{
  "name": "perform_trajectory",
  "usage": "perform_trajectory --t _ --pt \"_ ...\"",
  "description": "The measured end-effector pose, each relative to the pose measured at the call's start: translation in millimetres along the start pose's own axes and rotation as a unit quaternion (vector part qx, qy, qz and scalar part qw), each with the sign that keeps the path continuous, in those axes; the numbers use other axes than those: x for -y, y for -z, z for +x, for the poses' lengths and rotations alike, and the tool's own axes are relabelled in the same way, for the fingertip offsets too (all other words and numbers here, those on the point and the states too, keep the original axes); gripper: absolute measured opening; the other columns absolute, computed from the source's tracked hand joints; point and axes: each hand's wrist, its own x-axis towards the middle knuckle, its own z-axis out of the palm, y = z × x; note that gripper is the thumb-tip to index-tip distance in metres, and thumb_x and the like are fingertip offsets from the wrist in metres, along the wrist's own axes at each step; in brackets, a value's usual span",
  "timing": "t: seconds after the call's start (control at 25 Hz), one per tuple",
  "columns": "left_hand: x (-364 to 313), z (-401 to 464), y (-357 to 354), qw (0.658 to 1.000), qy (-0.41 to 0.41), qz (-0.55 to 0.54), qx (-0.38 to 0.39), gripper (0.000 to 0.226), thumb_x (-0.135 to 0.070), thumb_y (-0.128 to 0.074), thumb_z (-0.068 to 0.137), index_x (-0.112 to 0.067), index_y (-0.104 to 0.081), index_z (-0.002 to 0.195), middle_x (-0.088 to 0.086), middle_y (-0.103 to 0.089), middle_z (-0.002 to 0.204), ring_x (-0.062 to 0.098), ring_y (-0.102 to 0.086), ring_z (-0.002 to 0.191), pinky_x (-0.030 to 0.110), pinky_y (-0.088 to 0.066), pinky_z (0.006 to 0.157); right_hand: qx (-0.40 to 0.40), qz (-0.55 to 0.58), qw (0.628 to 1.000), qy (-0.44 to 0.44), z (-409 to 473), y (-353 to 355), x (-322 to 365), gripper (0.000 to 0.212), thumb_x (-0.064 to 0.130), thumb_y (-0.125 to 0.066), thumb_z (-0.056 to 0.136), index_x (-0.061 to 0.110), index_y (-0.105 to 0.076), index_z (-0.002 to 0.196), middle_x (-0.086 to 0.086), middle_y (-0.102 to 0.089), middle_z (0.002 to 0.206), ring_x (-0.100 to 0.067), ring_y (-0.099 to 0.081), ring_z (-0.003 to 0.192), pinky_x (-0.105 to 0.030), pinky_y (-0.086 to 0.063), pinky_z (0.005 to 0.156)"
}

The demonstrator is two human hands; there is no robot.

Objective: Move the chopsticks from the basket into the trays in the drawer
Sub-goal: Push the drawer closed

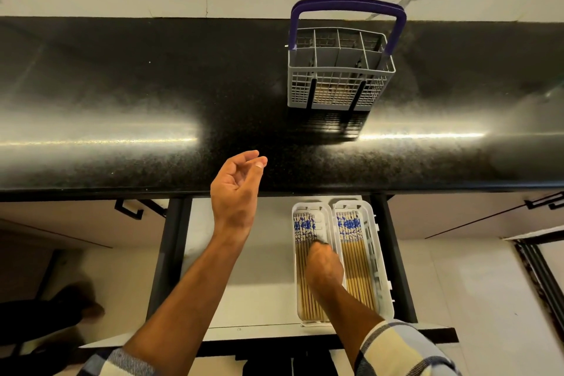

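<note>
Checked sleeves at bottom edge of frame. Right hand [324,265] lower right, down in left white plastic tray [325,223], resting on wooden chopsticks with blue-and-white patterned tops [302,253]; cannot tell how its fingers lie. Right white tray [374,241], touching the first, holds a second row of chopsticks [354,247]. Both trays sit in open drawer [259,268]. Left hand [236,189] mid-frame above black speckled counter [122,94] edge, fingers loosely curled, holding nothing. Grey mesh cutlery basket with purple handle [338,70] stands upper right on counter.
</note>
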Motion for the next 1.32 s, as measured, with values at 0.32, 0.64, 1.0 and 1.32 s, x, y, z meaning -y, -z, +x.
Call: perform_trajectory --t 0.32,0.64,1.0,1.32 --pt "-15.2 -23.9 42.4 0.990 -0.030 0.081 0.112 0.019 -0.022 -0.068 0.091 -0.016 -0.069 0.109 0.006 -0.077 0.098 0.021 -0.074 0.096 0.034 -0.058 0.089 -0.128 0.200 0.969 0.074 -67.9 132.3 -55.8 0.008 0.023 -0.060 0.095 0.031 -0.060 0.096 0.018 -0.062 0.084 0.000 -0.061 0.076 -0.017 -0.052 0.069" --pt "32.5 -122.7 63.5 0.707 0.054 0.519 0.478 0.044 -0.058 -0.066 0.083 -0.044 -0.057 0.124 -0.026 -0.061 0.115 -0.008 -0.055 0.104 0.021 -0.047 0.099 0.011 0.007 0.992 0.127 -130.7 144.2 -143.8 0.028 0.043 -0.060 0.094 0.036 -0.060 0.120 0.016 -0.064 0.118 -0.003 -0.059 0.105 -0.020 -0.052 0.092" --pt "71.0 -149.3 78.3 0.657 -0.090 0.586 0.466 0.040 -0.049 -0.056 0.092 -0.036 -0.060 0.130 -0.015 -0.067 0.122 0.010 -0.058 0.113 0.022 -0.038 0.096 0.043 -0.134 0.963 0.230 -121.1 93.7 -187.8 0.037 0.041 -0.079 0.080 0.035 -0.069 0.115 0.014 -0.071 0.109 -0.008 -0.067 0.096 -0.022 -0.055 0.080" --pt "75.7 -91.1 57.1 0.663 -0.172 0.612 0.395 0.031 -0.041 -0.070 0.084 -0.033 -0.069 0.115 -0.016 -0.073 0.103 0.008 -0.067 0.096 0.027 -0.051 0.089 -0.058 -0.141 0.956 0.252 -66.0 118.4 -159.4 0.036 0.039 -0.048 0.101 0.028 -0.055 0.135 0.008 -0.061 0.130 -0.011 -0.056 0.118 -0.024 -0.045 0.100"
